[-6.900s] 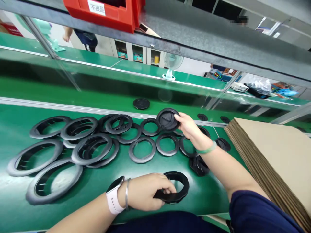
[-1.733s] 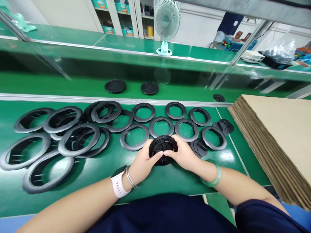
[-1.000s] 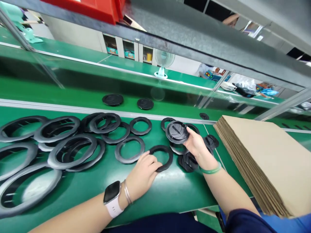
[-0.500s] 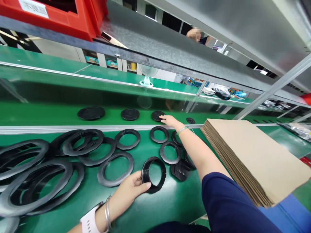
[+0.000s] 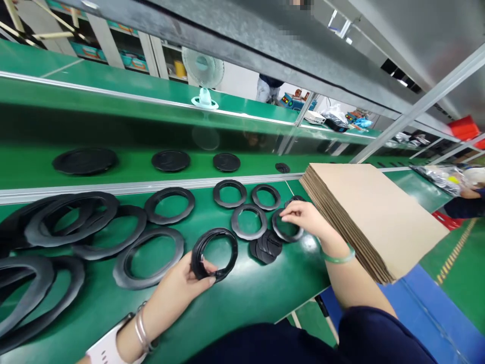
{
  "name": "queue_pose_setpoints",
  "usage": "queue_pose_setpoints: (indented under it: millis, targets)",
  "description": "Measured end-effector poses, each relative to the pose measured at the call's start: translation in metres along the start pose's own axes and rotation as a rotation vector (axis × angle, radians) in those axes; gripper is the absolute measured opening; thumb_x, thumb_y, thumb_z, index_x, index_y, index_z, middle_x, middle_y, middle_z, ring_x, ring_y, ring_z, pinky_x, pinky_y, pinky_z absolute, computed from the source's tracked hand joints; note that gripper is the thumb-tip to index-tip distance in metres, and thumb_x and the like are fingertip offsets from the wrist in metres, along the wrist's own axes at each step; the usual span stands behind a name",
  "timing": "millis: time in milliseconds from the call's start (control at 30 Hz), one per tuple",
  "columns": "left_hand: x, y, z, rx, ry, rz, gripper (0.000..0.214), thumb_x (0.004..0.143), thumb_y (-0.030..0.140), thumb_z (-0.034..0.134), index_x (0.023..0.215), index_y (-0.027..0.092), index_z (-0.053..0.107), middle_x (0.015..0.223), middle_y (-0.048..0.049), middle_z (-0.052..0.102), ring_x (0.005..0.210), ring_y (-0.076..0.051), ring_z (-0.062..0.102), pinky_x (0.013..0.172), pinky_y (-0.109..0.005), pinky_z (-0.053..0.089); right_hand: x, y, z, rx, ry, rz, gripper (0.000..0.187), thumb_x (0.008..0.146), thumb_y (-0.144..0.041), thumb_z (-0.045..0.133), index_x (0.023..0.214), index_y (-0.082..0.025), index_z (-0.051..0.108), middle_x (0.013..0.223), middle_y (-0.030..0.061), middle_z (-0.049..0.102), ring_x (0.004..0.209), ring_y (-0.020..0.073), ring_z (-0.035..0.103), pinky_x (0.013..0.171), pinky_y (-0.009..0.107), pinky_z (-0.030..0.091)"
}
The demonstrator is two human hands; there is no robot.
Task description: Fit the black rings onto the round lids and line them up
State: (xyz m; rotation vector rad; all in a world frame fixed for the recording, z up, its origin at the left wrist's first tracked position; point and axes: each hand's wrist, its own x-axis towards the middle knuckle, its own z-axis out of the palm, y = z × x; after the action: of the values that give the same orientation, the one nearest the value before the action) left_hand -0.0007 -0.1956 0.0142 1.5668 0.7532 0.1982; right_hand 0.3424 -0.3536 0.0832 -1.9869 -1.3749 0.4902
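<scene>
My left hand [image 5: 189, 278] grips a small stack of black rings [image 5: 231, 268] by its lower left edge, thumb in front, tilted above the green bench. My right hand [image 5: 305, 218] hovers at a black ring [image 5: 279, 230] lying near the cardboard, its fingers bunched together; whether anything is between the fingertips is hidden. Other black rings lie close by, among them a flat ring [image 5: 249, 222] and a smaller one [image 5: 266, 197]. Between the hands sits a fanned pile of black pieces [image 5: 266, 247]. Larger black rings [image 5: 149, 258] overlap at the left.
Black discs [image 5: 226, 162] lie spaced out on the green conveyor belt [image 5: 132, 169] behind a metal rail. A cardboard stack [image 5: 379, 212] stands at the right. A metal shelf [image 5: 227, 50] hangs overhead, and a small fan [image 5: 204, 96] stands behind. Another person's arm [image 5: 470, 193] shows far right.
My right hand has drawn back from a disc on the belt to a ring beside the cardboard. My left hand still holds its rings. The view has shifted right and down.
</scene>
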Motion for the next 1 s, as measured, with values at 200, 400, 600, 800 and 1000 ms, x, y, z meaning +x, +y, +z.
queue_pose_setpoints:
  millis: [200, 400, 600, 800, 1000]
  targets:
    - [-0.005, 0.011, -0.008, 0.003, -0.071, -0.031, 0.044, 0.069, 0.051, 0.078, 0.095, 0.017, 0.067, 0.101, -0.0107, 0.074, 0.095, -0.029, 0.069, 0.092, -0.046, 0.054, -0.059, -0.031, 0.055, -0.372, -0.051, -0.069, 0.022, 0.088, -0.021, 0.066, 0.108, -0.022, 0.076, 0.097, 0.0092, 0.071, 0.093, 0.0251, 0.064, 0.086, 0.041, 0.052]
    - [-0.009, 0.016, -0.008, -0.061, -0.066, 0.005, 0.042, 0.069, 0.048, 0.079, 0.095, 0.017, 0.068, 0.099, -0.0096, 0.075, 0.092, -0.028, 0.070, 0.090, -0.046, 0.056, -0.084, -0.043, 0.077, -0.325, -0.032, -0.036, 0.036, 0.096, -0.024, 0.056, 0.132, -0.027, 0.063, 0.092, 0.0064, 0.072, 0.085, 0.0234, 0.067, 0.083, 0.040, 0.055]
    - [-0.007, 0.009, -0.004, -0.191, -0.041, 0.019, 0.051, 0.068, 0.042, 0.082, 0.102, 0.019, 0.051, 0.105, -0.0123, 0.075, 0.099, -0.028, 0.071, 0.091, -0.048, 0.056, -0.090, -0.040, 0.065, -0.220, -0.194, -0.258, 0.035, 0.090, -0.014, 0.064, 0.120, -0.031, 0.072, 0.125, 0.0086, 0.061, 0.113, 0.0250, 0.058, 0.096, 0.045, 0.052]
    - [-0.007, 0.002, -0.002, -0.131, 0.028, 0.054, 0.048, 0.067, 0.035, 0.081, 0.098, 0.020, 0.048, 0.101, -0.0104, 0.076, 0.100, -0.029, 0.072, 0.093, -0.050, 0.056, -0.096, -0.033, 0.086, -0.101, -0.174, -0.313, 0.025, 0.085, -0.029, 0.075, 0.110, -0.035, 0.076, 0.121, 0.0068, 0.062, 0.098, 0.0233, 0.056, 0.084, 0.042, 0.053]
    - [-0.008, 0.003, -0.001, -0.073, 0.068, 0.069, 0.040, 0.066, 0.031, 0.080, 0.094, 0.019, 0.054, 0.098, -0.0086, 0.076, 0.094, -0.029, 0.073, 0.090, -0.048, 0.057, -0.084, -0.048, 0.096, -0.010, -0.135, -0.424, 0.014, 0.090, -0.029, 0.070, 0.101, -0.032, 0.078, 0.098, 0.0049, 0.069, 0.089, 0.0209, 0.059, 0.077, 0.038, 0.052]
